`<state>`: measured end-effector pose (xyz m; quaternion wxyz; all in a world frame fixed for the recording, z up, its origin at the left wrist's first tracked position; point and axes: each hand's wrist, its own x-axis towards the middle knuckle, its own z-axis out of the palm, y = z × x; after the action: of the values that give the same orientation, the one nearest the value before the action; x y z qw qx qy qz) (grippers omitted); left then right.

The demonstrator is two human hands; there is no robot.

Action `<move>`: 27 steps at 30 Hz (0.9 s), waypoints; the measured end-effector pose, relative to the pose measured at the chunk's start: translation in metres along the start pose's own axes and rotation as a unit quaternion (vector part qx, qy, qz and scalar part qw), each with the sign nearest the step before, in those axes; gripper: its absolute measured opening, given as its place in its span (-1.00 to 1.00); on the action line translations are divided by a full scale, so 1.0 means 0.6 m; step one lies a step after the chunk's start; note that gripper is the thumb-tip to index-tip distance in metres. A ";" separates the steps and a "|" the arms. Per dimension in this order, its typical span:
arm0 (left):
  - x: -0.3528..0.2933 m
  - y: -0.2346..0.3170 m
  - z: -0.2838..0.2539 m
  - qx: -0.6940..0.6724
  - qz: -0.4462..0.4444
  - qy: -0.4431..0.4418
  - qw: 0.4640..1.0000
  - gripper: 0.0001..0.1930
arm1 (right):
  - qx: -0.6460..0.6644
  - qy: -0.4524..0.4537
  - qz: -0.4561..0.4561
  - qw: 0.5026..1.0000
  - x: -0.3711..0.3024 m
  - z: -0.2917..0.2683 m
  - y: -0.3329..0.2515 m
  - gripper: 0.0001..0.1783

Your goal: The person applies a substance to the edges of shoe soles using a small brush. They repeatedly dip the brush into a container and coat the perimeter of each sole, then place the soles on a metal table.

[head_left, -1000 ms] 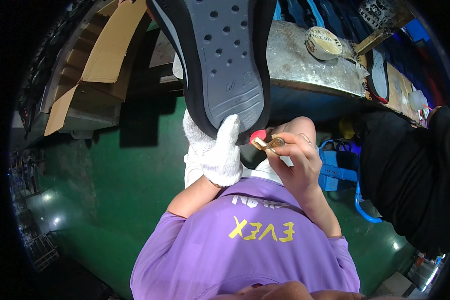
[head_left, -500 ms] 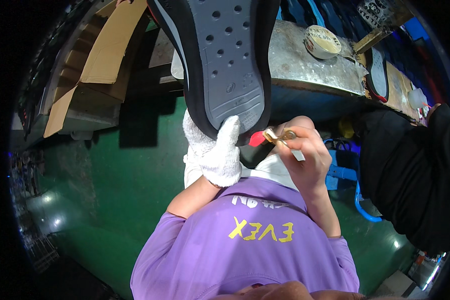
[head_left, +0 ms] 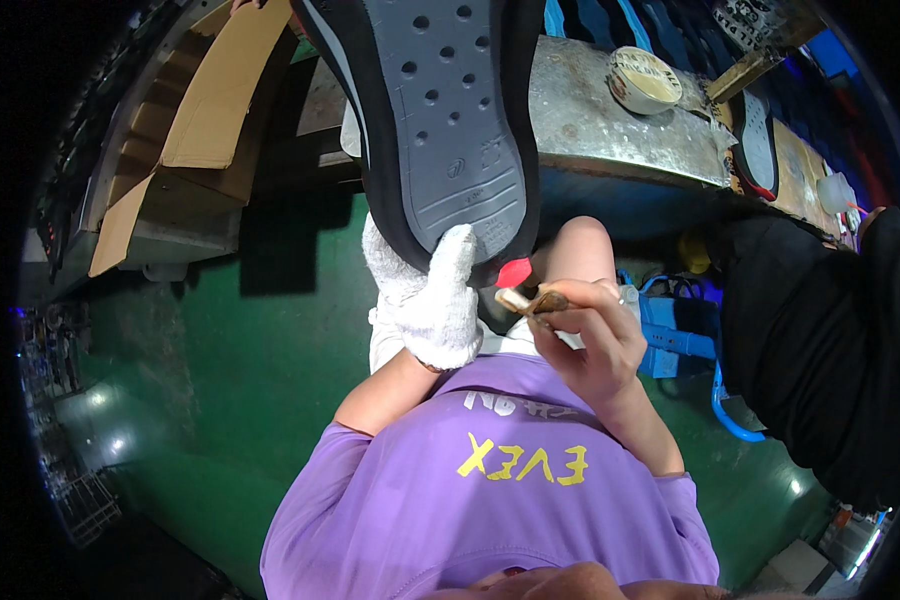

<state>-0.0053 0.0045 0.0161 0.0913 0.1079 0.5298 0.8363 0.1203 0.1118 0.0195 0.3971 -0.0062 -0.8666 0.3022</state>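
A large shoe sole [head_left: 460, 130], grey and pitted with small round holes inside a black rim, stands tilted in front of me. My left hand [head_left: 435, 310], in a white knitted glove, is closed on its heel end, thumb pressed on the grey face. A small red tab [head_left: 514, 272] shows by the heel's right edge; whether it is joined to the sole I cannot tell. Just below it, my bare right hand [head_left: 600, 335] pinches a small brush-like tool [head_left: 535, 302] with a brownish metal body and pale tip. The tip appears apart from the sole.
Beyond the sole runs a worn metal bench [head_left: 580, 130] bearing a round lidded tub [head_left: 645, 80]. Another sole [head_left: 756, 145] lies farther right. An open cardboard box [head_left: 205, 110] stands at left. At right are a blue stool frame [head_left: 680, 340] and a person in black [head_left: 810, 360].
My right hand has moved left and slightly down with the tool, whose tip now sits below the red tab. The sole has shifted slightly left and up; my left hand still grips it.
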 end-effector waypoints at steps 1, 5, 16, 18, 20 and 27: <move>0.000 -0.004 -0.001 -0.005 0.014 -0.003 1.000 -0.23 | -0.004 0.003 -0.002 1.000 0.004 -0.001 0.003 -0.73; -0.004 -0.019 -0.006 -0.040 0.032 0.001 0.999 -0.24 | -0.037 0.015 0.006 0.999 0.001 0.003 0.009 -0.70; -0.013 -0.004 0.002 -0.019 0.033 -0.014 0.999 -0.24 | -0.074 0.049 0.041 0.995 -0.003 -0.020 0.022 -0.71; -0.015 -0.004 0.003 -0.020 0.031 -0.015 0.999 -0.25 | -0.069 0.031 0.019 0.997 0.008 -0.022 0.017 -0.71; -0.018 -0.007 0.000 -0.023 0.035 -0.022 0.999 -0.25 | -0.089 0.010 0.029 0.996 0.013 -0.019 0.009 -0.71; -0.013 -0.013 -0.016 0.038 0.028 -0.043 0.998 -0.23 | -0.023 -0.035 0.006 0.999 -0.001 -0.014 -0.014 -0.74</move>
<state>-0.0002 -0.0024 0.0042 0.0866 0.1615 0.5539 0.8122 0.1286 0.1094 0.0276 0.3644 -0.0102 -0.8864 0.2852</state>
